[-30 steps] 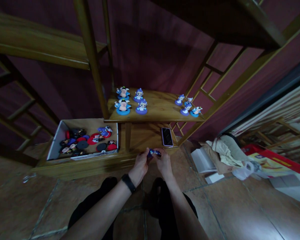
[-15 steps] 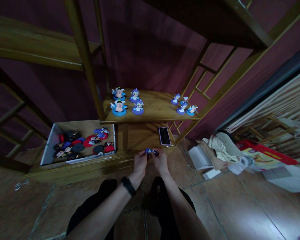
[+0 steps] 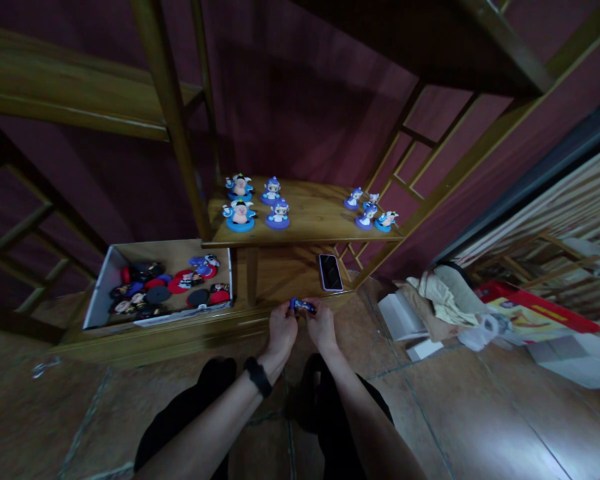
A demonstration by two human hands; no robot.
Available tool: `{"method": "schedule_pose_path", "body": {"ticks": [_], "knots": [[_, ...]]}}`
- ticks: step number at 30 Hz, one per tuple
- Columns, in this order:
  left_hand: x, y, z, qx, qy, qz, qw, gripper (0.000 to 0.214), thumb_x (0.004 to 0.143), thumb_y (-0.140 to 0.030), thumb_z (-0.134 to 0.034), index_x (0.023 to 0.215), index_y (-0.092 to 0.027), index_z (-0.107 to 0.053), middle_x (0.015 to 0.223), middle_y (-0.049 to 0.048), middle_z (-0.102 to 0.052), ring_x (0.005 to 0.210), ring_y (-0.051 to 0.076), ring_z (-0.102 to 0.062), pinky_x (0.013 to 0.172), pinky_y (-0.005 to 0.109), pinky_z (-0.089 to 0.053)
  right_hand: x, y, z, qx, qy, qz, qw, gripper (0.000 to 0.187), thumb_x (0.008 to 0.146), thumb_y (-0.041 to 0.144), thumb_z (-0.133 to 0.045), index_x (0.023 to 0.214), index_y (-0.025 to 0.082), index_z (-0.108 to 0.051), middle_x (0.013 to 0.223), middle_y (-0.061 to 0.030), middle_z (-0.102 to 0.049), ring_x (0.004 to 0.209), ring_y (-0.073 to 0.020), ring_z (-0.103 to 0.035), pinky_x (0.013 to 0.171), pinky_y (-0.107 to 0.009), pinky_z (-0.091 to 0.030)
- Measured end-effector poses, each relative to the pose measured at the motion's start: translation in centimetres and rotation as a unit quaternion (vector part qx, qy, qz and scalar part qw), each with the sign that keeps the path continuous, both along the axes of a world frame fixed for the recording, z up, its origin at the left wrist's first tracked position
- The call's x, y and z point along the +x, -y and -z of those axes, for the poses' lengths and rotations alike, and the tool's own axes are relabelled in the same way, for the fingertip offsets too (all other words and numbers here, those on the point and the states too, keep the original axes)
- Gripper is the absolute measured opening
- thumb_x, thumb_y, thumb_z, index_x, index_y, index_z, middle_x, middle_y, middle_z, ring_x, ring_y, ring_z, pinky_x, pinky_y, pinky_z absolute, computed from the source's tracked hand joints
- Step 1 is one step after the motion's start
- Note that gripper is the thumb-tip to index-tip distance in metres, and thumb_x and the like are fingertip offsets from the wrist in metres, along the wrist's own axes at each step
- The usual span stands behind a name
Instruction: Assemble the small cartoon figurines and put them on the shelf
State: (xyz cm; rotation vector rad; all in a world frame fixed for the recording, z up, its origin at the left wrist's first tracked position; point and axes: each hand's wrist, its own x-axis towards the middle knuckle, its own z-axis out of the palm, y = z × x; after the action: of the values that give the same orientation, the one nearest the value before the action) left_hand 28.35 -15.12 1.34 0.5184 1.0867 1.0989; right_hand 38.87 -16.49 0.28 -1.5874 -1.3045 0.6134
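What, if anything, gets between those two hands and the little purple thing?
Nothing visible does: the left hand and right hand hold the small purple object between them. The phone lies beyond, on the lower shelf.

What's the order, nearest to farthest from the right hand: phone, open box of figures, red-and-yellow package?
From the right hand, in the head view:
1. Phone, ahead on the low shelf.
2. Open box of figures, left.
3. Red-and-yellow package, far right.
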Motion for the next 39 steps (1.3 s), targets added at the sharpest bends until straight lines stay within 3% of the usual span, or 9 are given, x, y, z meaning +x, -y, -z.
{"method": "schedule_pose_path", "body": {"ticks": [2, 5, 8, 12, 19, 25, 29, 33, 39], "knots": [[0.0, 0.2, -0.3, 0.085, -0.160, -0.004, 0.983, 0.027, 0.074, 0.002, -0.052, 0.080, -0.017, -0.070, 0.081, 0.0068, -0.070, 0.084, 0.020, -0.063, 0.080, 0.027, -0.045, -0.1, -0.1, 0.3, -0.001, -0.041, 0.010, 0.999, 0.018, 0.070, 0.025, -0.067, 0.088, 0.021, -0.069, 0.089, -0.0047, -0.070, 0.083, -0.0200, -0.064, 0.080, -0.033, -0.050], [0.3, 0.6, -0.8, 0.176, -0.348, 0.026, 0.921, 0.031, 0.078, -0.001, -0.048, 0.096, -0.015, -0.069, 0.096, 0.0106, -0.071, 0.091, 0.022, -0.063, 0.086, 0.032, -0.044, -0.1, -0.3, 0.8, -0.011, -0.160, 0.027, 0.987, 0.023, 0.068, 0.033, -0.068, 0.085, 0.018, -0.068, 0.080, -0.0037, -0.071, 0.073, -0.0183, -0.065, 0.072, -0.031, -0.053], [0.6, 1.1, -1.2, 0.211, -0.418, 0.064, 0.881, 0.035, 0.083, -0.005, -0.044, 0.110, -0.013, -0.065, 0.104, 0.0142, -0.070, 0.094, 0.023, -0.064, 0.085, 0.032, -0.045, -0.1, -0.3, 1.1, -0.012, -0.242, 0.030, 0.970, 0.027, 0.067, 0.037, -0.068, 0.084, 0.016, -0.067, 0.074, -0.0030, -0.070, 0.067, -0.0169, -0.064, 0.067, -0.030, -0.054], [0.8, 1.3, -1.4, 0.230, -0.436, 0.071, 0.867, 0.036, 0.083, -0.005, -0.044, 0.110, -0.015, -0.065, 0.103, 0.0134, -0.070, 0.092, 0.023, -0.065, 0.084, 0.031, -0.046, 0.1, 0.0, 0.9, -0.001, -0.198, 0.042, 0.979, 0.027, 0.070, 0.036, -0.067, 0.088, 0.016, -0.067, 0.081, -0.0044, -0.071, 0.073, -0.0179, -0.064, 0.073, -0.032, -0.053], [0.4, 0.7, -1.2, 0.206, -0.349, 0.021, 0.914, 0.028, 0.078, -0.003, -0.049, 0.090, -0.016, -0.070, 0.089, 0.0111, -0.071, 0.084, 0.023, -0.064, 0.081, 0.032, -0.045, -0.2, 0.7, -0.5, 0.048, 0.045, 0.020, 0.998, 0.016, 0.078, 0.021, -0.060, 0.093, 0.019, -0.067, 0.093, -0.0072, -0.068, 0.086, -0.0201, -0.063, 0.080, -0.032, -0.049], [0.1, 0.0, -0.6, 0.166, -0.192, -0.001, 0.967, 0.022, 0.074, -0.003, -0.054, 0.079, -0.016, -0.071, 0.079, 0.0061, -0.070, 0.075, 0.017, -0.063, 0.074, 0.026, -0.045, -0.3, 0.8, -1.1, 0.047, 0.119, -0.018, 0.992, 0.029, 0.081, 0.010, -0.049, 0.102, 0.022, -0.065, 0.098, -0.0076, -0.065, 0.090, -0.0201, -0.062, 0.082, -0.031, -0.049], [0.0, -1.0, -0.4, 0.062, -0.044, -0.003, 0.997, 0.004, 0.069, -0.013, -0.066, 0.071, -0.013, -0.069, 0.071, 0.0052, -0.068, 0.063, 0.014, -0.061, 0.064, 0.024, -0.046, 0.3, 0.2, -0.7, 0.043, 0.101, -0.024, 0.994, 0.029, 0.081, 0.012, -0.051, 0.103, 0.023, -0.066, 0.098, -0.0065, -0.066, 0.089, -0.0198, -0.063, 0.082, -0.031, -0.049], [0.0, -2.2, -0.3, -0.015, 0.048, 0.002, 0.999, 0.010, 0.061, -0.014, -0.073, 0.064, -0.012, -0.064, 0.061, 0.0031, -0.065, 0.053, 0.012, -0.058, 0.056, 0.024, -0.047, 0.6, -0.2, 0.0, 0.033, 0.046, -0.039, 0.998, 0.024, 0.078, 0.020, -0.059, 0.101, 0.022, -0.067, 0.097, -0.0061, -0.068, 0.089, -0.0201, -0.064, 0.083, -0.032, -0.049], [0.4, -3.4, -0.2, -0.104, 0.097, 0.000, 0.990, 0.015, 0.074, 0.000, -0.055, 0.065, -0.012, -0.060, 0.058, 0.0031, -0.063, 0.048, 0.012, -0.058, 0.048, 0.023, -0.048, 0.6, -0.8, 0.7, 0.003, -0.112, -0.026, 0.993, 0.033, 0.072, 0.035, -0.067, 0.103, 0.021, -0.066, 0.093, -0.0042, -0.071, 0.086, -0.0199, -0.064, 0.081, -0.032, -0.049]]}}
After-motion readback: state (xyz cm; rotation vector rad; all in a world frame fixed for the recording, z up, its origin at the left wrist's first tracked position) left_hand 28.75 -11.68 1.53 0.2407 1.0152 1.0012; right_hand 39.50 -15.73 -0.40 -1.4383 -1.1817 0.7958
